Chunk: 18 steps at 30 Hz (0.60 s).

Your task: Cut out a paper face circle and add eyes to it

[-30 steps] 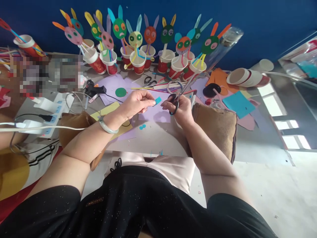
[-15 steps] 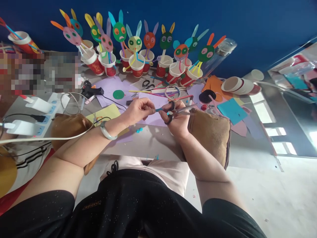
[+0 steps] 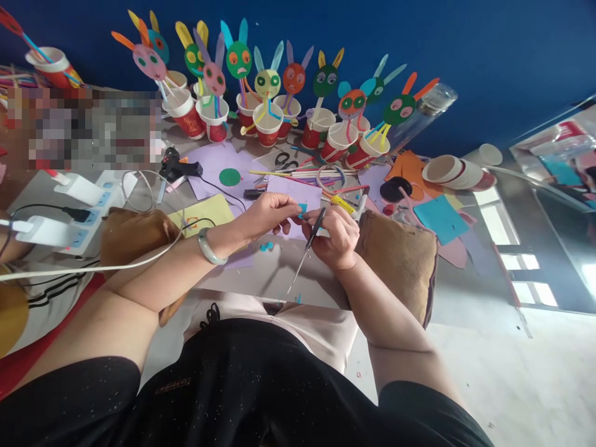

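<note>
My left hand (image 3: 274, 212), with a pale bangle (image 3: 210, 247) at its wrist, pinches a small piece of blue paper (image 3: 302, 210). Close by on the right, my right hand (image 3: 335, 234) is closed around a pair of scissors (image 3: 307, 249), whose blades point down toward my lap. The fingertips of my right hand are by the blue paper; whether they grip it too I cannot tell. Tiny blue paper bits (image 3: 266, 246) lie on the table below my hands. A lilac paper sheet (image 3: 284, 186) lies just behind them.
Paper cups (image 3: 267, 127) holding rabbit-faced figures line the blue wall. A black glue gun (image 3: 181, 166) and white power strip (image 3: 95, 214) are at left, a cable (image 3: 93, 271) crossing my left arm. A brown cushion (image 3: 398, 261) borders my right arm. More cups (image 3: 447, 171) lie tipped at right.
The scissors have swung from pointing right to pointing down toward my lap. My hands have come together around the blue paper, which now shows its flat face. The view has shifted slightly.
</note>
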### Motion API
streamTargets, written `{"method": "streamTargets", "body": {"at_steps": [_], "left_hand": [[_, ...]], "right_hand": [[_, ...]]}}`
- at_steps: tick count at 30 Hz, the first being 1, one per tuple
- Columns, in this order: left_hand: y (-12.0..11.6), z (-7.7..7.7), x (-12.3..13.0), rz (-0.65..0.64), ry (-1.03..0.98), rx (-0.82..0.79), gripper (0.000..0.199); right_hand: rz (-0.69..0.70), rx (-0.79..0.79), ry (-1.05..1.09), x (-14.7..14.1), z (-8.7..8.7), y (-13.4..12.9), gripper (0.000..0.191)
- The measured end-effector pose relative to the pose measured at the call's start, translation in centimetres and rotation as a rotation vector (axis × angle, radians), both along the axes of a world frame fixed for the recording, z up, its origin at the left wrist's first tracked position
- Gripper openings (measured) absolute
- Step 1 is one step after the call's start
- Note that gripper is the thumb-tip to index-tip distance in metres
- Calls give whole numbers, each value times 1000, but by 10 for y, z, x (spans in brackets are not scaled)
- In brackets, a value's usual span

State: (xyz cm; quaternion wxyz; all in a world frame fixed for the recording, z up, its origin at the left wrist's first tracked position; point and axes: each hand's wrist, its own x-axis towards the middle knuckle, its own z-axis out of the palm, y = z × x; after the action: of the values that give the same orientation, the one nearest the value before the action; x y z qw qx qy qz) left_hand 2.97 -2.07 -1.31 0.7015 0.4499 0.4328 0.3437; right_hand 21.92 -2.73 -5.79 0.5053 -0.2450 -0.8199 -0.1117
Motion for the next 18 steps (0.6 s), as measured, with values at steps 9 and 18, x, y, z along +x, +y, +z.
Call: {"method": "streamTargets", "body": {"at_steps": [9, 18], "left_hand": [[2, -12, -5, -6, -28, 120, 29], [3, -7, -6, 77, 2, 219, 37]], "right_hand": [[55, -141, 83, 3, -5, -3, 19], [-84, -430, 264, -4, -4, -10, 29]]}}
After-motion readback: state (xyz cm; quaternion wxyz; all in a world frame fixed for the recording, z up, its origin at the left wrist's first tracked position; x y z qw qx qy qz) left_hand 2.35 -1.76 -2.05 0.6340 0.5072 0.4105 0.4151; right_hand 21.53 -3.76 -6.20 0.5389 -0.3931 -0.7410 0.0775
